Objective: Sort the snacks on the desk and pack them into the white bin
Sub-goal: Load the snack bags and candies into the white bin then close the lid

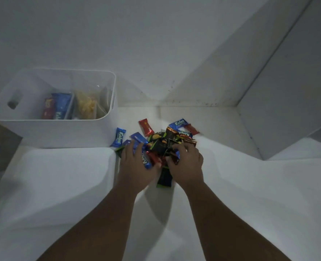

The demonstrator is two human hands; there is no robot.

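Snack pile (163, 144) at frame centre on white desk (250, 185), heaped: black, blue and red wrappers overlapping. Both hands on near side of pile, palms down.

Left hand (137, 166) at pile's lower-left edge, fingers spread flat, thumb toward centre, resting over blue wrappers; one blue bar (145, 160) pokes out under thumb side. Pressing or gripping: cannot tell.

Right hand (187, 162) at pile's lower-right edge, fingers curled down into black and brown wrappers. Partly closed; whether anything is actually pinched, cannot tell. Black-and-green packet (164, 178) lying between the two wrists, nearer than the pile, half under the hands.

Strays around pile: blue Kalpa bar (119, 137) left of pile, just beside bin wall; red packet (146, 127) above pile; second blue Kalpa bar (177, 123) upper right, with small red packet (192, 129) touching its right end.

White bin (107, 127) in left of frame, above-left of left hand, near pile, open top. Inside: red and blue bars (57, 108) standing along left part, yellowish snack in clear bag (88, 105) at right part.

Edges: wall corner directly above pile; white panel (287, 91) slanting in from right. Desk's left edge runs down past bin at far left. Open desk broad at lower left and lower right, either side of forearms. Narrow strip between bin and pile.
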